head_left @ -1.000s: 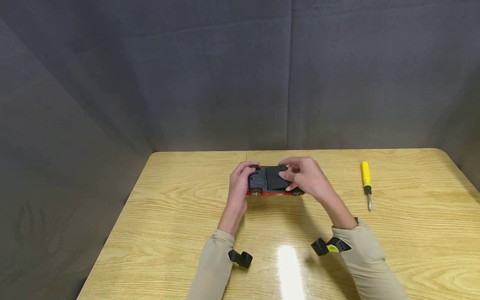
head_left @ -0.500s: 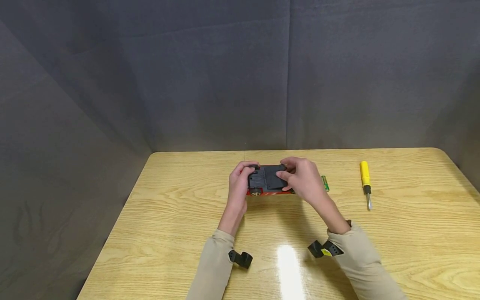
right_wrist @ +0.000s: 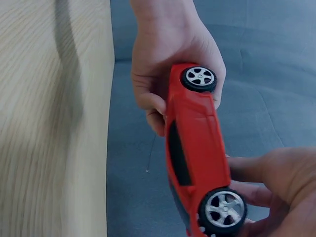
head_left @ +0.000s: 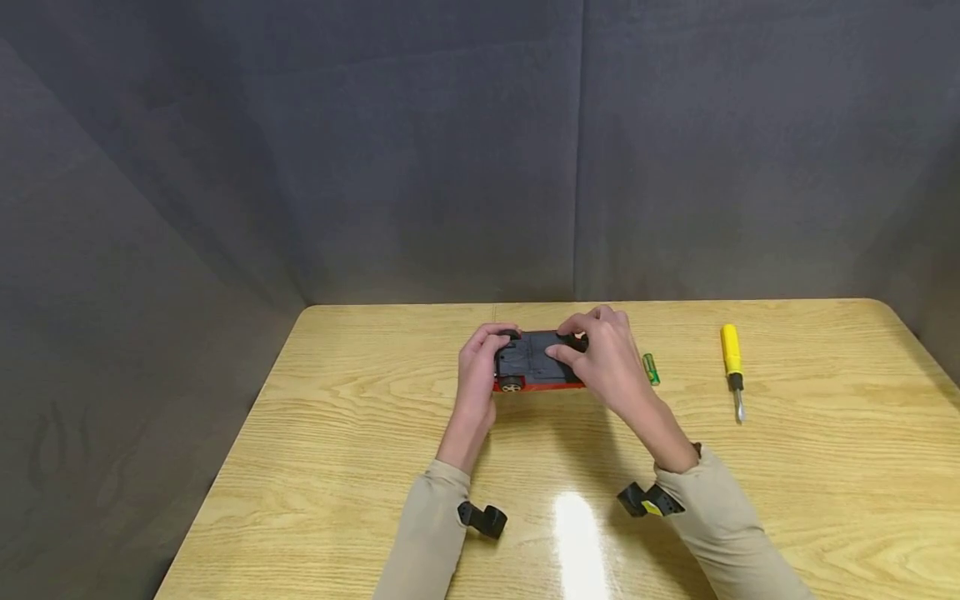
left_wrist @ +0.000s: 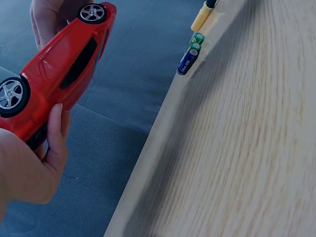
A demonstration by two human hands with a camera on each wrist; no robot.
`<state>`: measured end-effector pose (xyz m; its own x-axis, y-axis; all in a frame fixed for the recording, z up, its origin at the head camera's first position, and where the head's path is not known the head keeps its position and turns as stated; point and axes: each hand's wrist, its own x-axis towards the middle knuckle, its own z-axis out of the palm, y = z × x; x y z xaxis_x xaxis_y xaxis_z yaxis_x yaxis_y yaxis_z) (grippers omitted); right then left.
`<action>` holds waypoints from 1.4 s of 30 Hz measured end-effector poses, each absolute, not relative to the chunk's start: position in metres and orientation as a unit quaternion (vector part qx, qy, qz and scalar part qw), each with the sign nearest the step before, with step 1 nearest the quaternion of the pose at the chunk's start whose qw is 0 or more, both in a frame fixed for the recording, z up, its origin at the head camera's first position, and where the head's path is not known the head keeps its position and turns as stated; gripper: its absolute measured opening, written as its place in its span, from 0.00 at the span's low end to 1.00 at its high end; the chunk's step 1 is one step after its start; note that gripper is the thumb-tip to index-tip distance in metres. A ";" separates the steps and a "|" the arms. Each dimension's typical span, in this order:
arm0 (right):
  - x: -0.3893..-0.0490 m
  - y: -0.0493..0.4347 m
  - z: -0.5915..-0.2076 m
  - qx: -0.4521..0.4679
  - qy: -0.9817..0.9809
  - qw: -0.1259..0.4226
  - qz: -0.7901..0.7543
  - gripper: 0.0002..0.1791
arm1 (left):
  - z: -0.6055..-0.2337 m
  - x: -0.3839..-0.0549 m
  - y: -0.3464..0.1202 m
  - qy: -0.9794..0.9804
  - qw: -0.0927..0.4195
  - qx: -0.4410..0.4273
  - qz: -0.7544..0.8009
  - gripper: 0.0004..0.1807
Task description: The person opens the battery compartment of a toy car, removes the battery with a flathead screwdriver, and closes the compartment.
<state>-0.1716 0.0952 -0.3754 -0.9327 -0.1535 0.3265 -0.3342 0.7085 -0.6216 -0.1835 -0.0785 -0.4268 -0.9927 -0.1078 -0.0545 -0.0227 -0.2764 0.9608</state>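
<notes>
A red toy car [right_wrist: 197,143] is held bottom up above the table, its black underside [head_left: 517,357] facing the head camera. My left hand [head_left: 477,363] grips one end, thumb on the underside and fingers around the side. At the other end is my right hand [head_left: 603,354], its thumb on the flat black battery cover [head_left: 545,357] and its fingers curled by the far wheel. The cover lies level with the underside. Both wrist views show the car's side, with silver-spoked wheels [left_wrist: 93,13] and a dark window [right_wrist: 178,153].
Just right of my right hand, a green battery [head_left: 650,369] lies on the wooden table [head_left: 360,433]. The left wrist view also shows a blue battery [left_wrist: 187,62] beside green ones. A yellow-handled screwdriver [head_left: 731,354] lies farther right. Dark cloth [head_left: 427,167] hangs behind the table.
The black cover was tilted over the underside and now sits flat in it. My right hand has shifted slightly left, its thumb farther onto the cover, and the green battery has come into sight.
</notes>
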 end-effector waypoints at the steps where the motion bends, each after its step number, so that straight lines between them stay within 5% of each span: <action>1: -0.172 0.096 -0.376 0.130 -0.916 0.124 0.360 0.19 | -0.427 -0.184 -0.079 -0.600 0.024 0.055 -0.797 0.14; 7: -0.173 0.109 -0.376 0.103 -0.909 0.087 0.395 0.31 | -0.427 -0.185 -0.080 -0.587 0.025 0.072 -0.806 0.14; 17: -0.179 0.129 -0.379 0.089 -0.852 -0.063 0.512 0.37 | -0.424 -0.184 -0.082 -0.578 0.037 0.073 -0.812 0.13; 42: -0.185 0.134 -0.379 0.070 -0.832 -0.009 0.551 0.32 | -0.414 -0.181 -0.071 -0.553 0.073 0.095 -0.825 0.16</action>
<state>-0.1847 0.1343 -0.3786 -0.9900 -0.1270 0.0616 -0.1062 0.3832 -0.9175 -0.1812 -0.0713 -0.4137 -0.9714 -0.2252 -0.0759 0.0154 -0.3783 0.9255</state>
